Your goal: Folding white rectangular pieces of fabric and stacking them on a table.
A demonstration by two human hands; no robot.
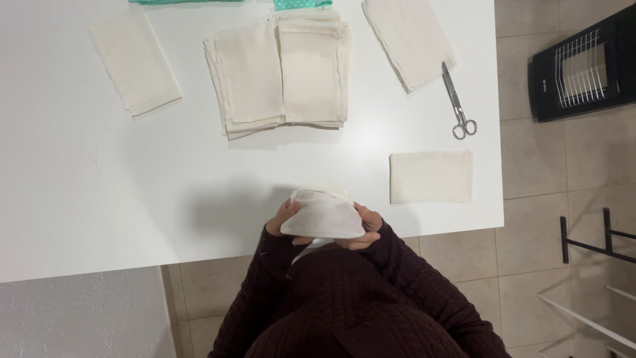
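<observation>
A white table (99,199) fills most of the view from above, its near edge running just in front of you. Your dark quilted sleeves come in from 6 o'clock.

At 12 o'clock from your hands sits the biggest item, a thick stack of cream fabric pieces (281,73), fanned slightly. At 10 o'clock, well apart, lies a single cream rectangle (136,63). At 1 o'clock a second thin cream pile (407,40) lies angled, with steel scissors (457,99) just beside its lower corner, handles toward you. At 3 o'clock, near your hands, a folded cream rectangle (430,176) lies flat. Strips of green fabric (301,4) peek in at the far edge.

At the near table edge you hold a small white cloth pouch (322,213), bunched and rounded. Your left hand (281,217) curls around its left side; your right hand (368,229) wraps its right and underside. Both hands are closed on it, fingers mostly hidden by the cloth.

It looks light, soft and floppy, not slippery or fragile. It would likely sag if held by one corner, so grip along the seamed edges with both hands.
</observation>
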